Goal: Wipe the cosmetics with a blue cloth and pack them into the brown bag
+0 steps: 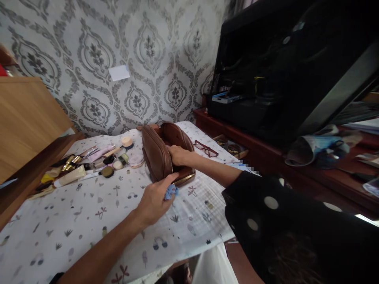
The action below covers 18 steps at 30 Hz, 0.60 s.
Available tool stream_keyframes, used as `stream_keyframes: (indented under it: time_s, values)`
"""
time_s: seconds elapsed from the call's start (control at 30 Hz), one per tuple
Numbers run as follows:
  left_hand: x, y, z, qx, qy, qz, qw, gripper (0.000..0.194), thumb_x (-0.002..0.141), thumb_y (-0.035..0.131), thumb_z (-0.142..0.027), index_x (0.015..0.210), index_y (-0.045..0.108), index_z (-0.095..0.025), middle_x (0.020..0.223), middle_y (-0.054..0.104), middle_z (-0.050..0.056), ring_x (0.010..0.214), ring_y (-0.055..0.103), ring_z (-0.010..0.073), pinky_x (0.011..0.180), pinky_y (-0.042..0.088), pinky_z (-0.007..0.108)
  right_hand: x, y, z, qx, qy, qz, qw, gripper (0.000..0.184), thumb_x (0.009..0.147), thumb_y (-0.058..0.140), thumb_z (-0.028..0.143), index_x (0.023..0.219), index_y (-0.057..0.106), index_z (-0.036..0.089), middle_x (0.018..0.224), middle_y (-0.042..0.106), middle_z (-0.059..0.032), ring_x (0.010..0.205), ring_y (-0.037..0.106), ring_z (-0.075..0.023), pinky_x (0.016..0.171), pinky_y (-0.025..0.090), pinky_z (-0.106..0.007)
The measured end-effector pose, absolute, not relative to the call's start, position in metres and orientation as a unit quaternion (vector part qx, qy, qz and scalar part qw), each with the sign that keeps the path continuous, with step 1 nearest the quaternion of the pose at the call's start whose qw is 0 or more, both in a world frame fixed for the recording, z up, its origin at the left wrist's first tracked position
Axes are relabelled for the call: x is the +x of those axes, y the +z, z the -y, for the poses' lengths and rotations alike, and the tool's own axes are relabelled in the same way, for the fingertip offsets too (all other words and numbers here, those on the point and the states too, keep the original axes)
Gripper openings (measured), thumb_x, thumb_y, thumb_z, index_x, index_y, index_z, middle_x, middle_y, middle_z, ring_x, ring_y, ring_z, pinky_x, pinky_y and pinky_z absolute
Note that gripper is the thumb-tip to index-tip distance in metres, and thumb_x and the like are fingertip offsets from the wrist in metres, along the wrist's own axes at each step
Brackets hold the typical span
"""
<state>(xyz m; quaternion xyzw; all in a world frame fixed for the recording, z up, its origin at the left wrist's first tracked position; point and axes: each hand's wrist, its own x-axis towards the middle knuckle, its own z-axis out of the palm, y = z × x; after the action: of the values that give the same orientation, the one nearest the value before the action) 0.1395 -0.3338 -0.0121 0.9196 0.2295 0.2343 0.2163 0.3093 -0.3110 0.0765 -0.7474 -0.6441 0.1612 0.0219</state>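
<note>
A brown leather zip bag (156,156) stands unzipped on the patterned cloth, its mouth gaping wide and its gold zip showing along the rim. My left hand (155,199) is closed around a crumpled blue cloth (171,192), with the index finger stretched to the bag's near edge. My right hand (179,156) reaches into the bag's opening from the right. Its fingers are hidden inside, so I cannot see whether they hold anything.
Makeup items lie heaped on the left, among them a cream tube (70,176), a round jar (127,142) and a compact (136,160). Red-framed glasses (206,148) rest right of the bag. A wooden box (32,118) and a dark cabinet (266,79) flank the cloth (130,232).
</note>
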Motion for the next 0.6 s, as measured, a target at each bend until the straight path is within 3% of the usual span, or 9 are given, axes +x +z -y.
stream_keyframes:
  time_s: [0.13,0.33,0.47,0.6]
  values:
    - [0.139,-0.014,0.333,0.922,0.231,-0.230,0.208,0.058,0.085,0.054,-0.011,0.140,0.049,-0.026,0.124,0.072,0.003,0.098,0.073,0.0205,0.089,0.057,0.032,0.309,0.067,0.306,-0.760,0.184,0.623,0.041,0.043,0.093,0.057,0.014,0.135,0.060,0.021,0.136,0.065,-0.0123,0.123,0.064,-0.0286,0.093,0.056,-0.033]
    - [0.140,-0.014,0.333,0.926,0.223,-0.236,0.195,0.057,0.085,0.055,-0.013,0.140,0.049,-0.026,0.126,0.072,0.004,0.103,0.072,0.0225,0.089,0.058,0.034,0.311,0.061,0.300,-0.771,0.179,0.607,0.068,0.042,0.097,0.053,0.019,0.138,0.052,0.010,0.136,0.062,-0.0218,0.123,0.064,-0.0307,0.093,0.056,-0.036]
    - [0.140,-0.015,0.333,0.925,0.228,-0.234,0.194,0.057,0.085,0.054,-0.013,0.140,0.048,-0.026,0.126,0.072,0.003,0.102,0.073,0.0216,0.089,0.058,0.033,0.311,0.058,0.300,-0.770,0.165,0.612,0.074,0.040,0.098,0.051,0.023,0.136,0.050,0.009,0.133,0.064,-0.0225,0.120,0.065,-0.0311,0.091,0.055,-0.036]
    - [0.139,-0.014,0.333,0.927,0.226,-0.233,0.190,0.059,0.084,0.054,-0.011,0.140,0.048,-0.026,0.125,0.072,0.003,0.106,0.072,0.0231,0.091,0.058,0.036,0.310,0.059,0.305,-0.759,0.138,0.632,0.076,0.038,0.096,0.052,0.016,0.133,0.052,0.009,0.127,0.066,-0.0223,0.117,0.066,-0.0300,0.089,0.054,-0.034]
